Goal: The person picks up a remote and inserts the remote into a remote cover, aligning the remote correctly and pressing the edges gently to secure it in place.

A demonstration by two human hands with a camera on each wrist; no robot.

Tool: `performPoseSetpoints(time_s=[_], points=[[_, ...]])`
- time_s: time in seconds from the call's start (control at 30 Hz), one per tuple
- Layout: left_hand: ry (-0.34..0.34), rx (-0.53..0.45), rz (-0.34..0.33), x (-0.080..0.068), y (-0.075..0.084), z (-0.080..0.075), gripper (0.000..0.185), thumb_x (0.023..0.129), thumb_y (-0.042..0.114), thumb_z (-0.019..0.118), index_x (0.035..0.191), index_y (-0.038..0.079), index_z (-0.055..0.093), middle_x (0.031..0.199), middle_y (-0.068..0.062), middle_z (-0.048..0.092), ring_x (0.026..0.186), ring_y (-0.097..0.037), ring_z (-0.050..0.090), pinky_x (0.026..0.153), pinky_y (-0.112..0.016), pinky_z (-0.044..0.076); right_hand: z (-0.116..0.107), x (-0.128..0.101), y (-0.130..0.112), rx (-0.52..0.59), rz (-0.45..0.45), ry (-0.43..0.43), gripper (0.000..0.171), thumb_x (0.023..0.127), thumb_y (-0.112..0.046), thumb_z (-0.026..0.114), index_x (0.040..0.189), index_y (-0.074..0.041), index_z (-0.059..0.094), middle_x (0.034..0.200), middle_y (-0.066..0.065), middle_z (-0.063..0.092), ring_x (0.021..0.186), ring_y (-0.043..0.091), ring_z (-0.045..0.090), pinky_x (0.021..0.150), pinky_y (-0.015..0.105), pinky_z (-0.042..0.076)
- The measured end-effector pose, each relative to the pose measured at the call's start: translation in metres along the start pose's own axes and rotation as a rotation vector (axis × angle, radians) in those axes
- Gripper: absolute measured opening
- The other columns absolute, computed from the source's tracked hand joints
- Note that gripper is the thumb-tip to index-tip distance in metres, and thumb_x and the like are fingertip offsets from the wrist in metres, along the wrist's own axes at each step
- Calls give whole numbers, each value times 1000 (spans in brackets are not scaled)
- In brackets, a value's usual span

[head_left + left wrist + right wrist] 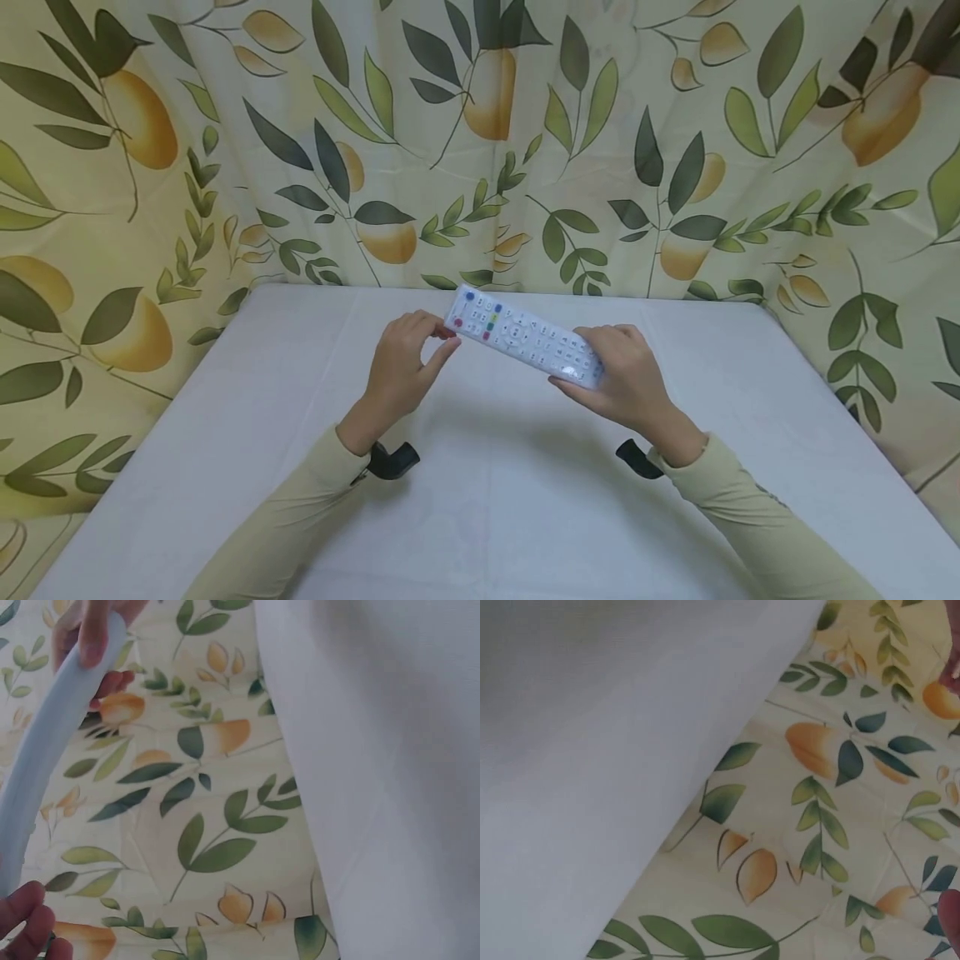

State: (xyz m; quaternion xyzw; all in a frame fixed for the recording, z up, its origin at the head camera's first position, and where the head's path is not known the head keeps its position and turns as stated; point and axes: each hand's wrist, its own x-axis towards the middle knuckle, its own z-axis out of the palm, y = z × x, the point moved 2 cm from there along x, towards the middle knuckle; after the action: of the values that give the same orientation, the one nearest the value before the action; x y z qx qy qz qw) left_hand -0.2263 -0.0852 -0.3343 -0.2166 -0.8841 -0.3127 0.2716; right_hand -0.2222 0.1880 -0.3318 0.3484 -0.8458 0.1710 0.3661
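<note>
Pale cloth covers the table (480,517), and above its middle both hands hold a white remote control (525,337) clear of the surface, buttons up. The right hand (626,379) wraps its near end; the left hand (405,367) pinches the far end by its fingertips. It looks light and rigid, with a smooth, perhaps slippery sleeve, best gripped along its long edges. Behind hangs a leaf-printed curtain (225,150).
</note>
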Motion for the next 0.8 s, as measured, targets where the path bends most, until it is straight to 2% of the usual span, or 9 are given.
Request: performPoseSetpoints(time_s=[0.13,0.23,0.47,0.57,0.7,0.8], points=[[75,-52,17,3,1,-4,14,93,12,56,99,3,64,94,-9,66,89,-22,58,86,-41,47,0,-1,0,9,-16,7,74,85,-66,42,98,5,62,84,17,68,69,27,62,71,43,44],[96,-82,30,5,0,-7,16,92,9,56,105,4,65,94,-9,65,87,-21,57,86,-40,47,-1,-2,1,5,-57,0,73,86,-65,41,95,4,63,81,15,68,69,27,60,73,44,44],[21,-102,114,8,-1,-7,28,86,6,65,115,8,66,91,-6,67,86,-18,59,89,-40,47,-3,-6,3,-12,-120,-35,71,87,-64,38,96,3,62,81,13,67,73,27,60,77,49,44],[15,-106,136,7,0,-6,29,85,5,65,114,8,67,92,-6,67,87,-18,59,88,-39,47,-3,-7,5,12,-127,-42,70,87,-64,40,97,2,62,82,13,67,75,27,59,77,49,44],[-3,-124,144,6,1,-6,24,86,4,64,110,7,68,94,-5,67,89,-19,58,89,-39,46,-3,-7,9,48,-149,-56,67,87,-62,42,97,1,62,84,13,67,75,24,58,77,48,43],[-46,-109,137,6,2,-5,23,88,3,60,108,8,69,99,-5,65,93,-19,57,90,-40,45,-3,-7,11,35,-167,-74,66,88,-62,42,98,0,63,85,12,68,75,23,59,77,48,44]])
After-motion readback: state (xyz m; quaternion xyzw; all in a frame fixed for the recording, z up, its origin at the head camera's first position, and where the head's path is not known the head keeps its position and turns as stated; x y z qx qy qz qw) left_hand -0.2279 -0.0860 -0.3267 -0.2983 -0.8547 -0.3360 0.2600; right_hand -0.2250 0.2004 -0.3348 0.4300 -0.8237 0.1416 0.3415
